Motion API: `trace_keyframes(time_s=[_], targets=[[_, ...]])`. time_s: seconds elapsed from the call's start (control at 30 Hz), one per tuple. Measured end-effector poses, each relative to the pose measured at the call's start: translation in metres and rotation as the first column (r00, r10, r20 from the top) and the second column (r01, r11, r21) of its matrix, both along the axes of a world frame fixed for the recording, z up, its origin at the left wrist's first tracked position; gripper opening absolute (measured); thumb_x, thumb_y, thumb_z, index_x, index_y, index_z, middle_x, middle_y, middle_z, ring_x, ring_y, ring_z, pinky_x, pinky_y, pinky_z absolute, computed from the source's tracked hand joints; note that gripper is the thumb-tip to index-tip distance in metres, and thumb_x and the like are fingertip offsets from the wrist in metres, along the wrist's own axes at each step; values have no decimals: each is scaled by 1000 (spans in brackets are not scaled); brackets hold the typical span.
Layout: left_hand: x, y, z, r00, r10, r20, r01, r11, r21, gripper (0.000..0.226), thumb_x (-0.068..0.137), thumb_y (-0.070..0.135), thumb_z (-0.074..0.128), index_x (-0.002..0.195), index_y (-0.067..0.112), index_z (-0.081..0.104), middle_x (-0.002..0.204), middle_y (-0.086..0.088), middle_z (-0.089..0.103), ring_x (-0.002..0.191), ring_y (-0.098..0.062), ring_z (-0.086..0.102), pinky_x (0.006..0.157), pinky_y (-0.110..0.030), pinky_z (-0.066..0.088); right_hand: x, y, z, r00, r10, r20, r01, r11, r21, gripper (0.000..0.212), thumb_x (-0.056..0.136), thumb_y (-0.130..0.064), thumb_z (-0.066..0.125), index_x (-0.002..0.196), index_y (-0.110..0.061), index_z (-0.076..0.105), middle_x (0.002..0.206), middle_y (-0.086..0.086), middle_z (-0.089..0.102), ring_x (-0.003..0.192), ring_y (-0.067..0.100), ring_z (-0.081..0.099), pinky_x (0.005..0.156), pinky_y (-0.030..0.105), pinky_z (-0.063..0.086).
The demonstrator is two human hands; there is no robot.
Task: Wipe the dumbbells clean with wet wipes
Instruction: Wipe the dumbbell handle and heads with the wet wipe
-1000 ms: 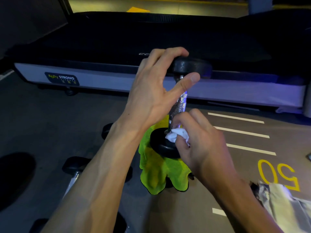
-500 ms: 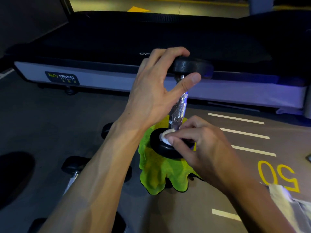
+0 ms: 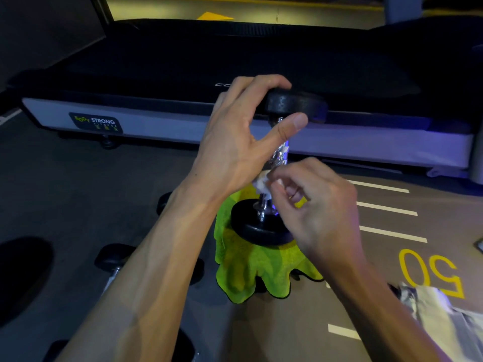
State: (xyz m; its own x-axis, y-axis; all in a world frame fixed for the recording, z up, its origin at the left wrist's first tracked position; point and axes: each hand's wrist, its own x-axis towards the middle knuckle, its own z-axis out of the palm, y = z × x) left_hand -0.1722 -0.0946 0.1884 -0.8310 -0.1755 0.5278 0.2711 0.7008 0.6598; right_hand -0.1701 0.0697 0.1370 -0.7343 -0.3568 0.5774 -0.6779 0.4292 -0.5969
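A dumbbell (image 3: 277,163) stands nearly upright, its lower head resting on a crumpled green cloth (image 3: 251,270) on the floor (image 3: 78,192), near a treadmill (image 3: 235,74). The left hand (image 3: 235,142) clasps the top head with fingers and thumb. The right hand (image 3: 313,205) pinches a white wet wipe (image 3: 261,182) against the lower part of the chrome handle. Other dumbbells (image 3: 112,259) lie on the floor to the left.

Left hand (image 3: 235,145) raised, fingers and thumb clamped; right hand (image 3: 318,205) lower, fingertips pinched together.
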Motion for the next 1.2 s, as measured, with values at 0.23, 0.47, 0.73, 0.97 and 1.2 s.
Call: trace_keyframes(time_s=[0.23,0.47,0.73,0.97,1.2], targets=[[-1,2,-1,1000,-13,-12,13,999,35,44,96,54,69,133,32,63,125,16,55,125,-14,54,109,-29,43,-11,17,1,987,77,141,-84,996,40,20,81,-5,80,83,-25,79,75,-1,61,64,17,56,61,35,49],[-5,2,-2,1000,-29,-7,30,998,50,44,95,54,70,132,31,63,124,15,54,122,-15,55,108,-33,45,-6,14,-4,982,103,158,-109,994,28,9,84,-14,78,82,-22,78,77,-6,61,67,16,58,61,25,47],[-8,3,0,998,-52,-22,53,998,40,42,96,51,69,131,28,64,125,11,57,124,-16,56,111,-37,44,-17,2,12,1000,16,11,-16,999,-29,14,86,-4,76,86,-18,77,81,1,61,67,14,56,64,25,46],[-11,-3,2,999,-45,-16,46,997,68,31,106,49,50,128,33,65,122,17,57,124,-13,56,112,-38,43,-16,8,4,994,96,57,-99,994,52,8,86,-15,77,86,-23,78,80,-5,61,66,11,55,64,21,46],[-14,-6,2,999,-42,-16,43,994,96,32,114,35,33,122,42,63,117,18,57,120,-19,57,108,-43,43,-19,4,5,999,1,-32,-3,999,-53,11,96,-12,73,104,-16,81,95,0,66,76,11,64,71,31,54]])
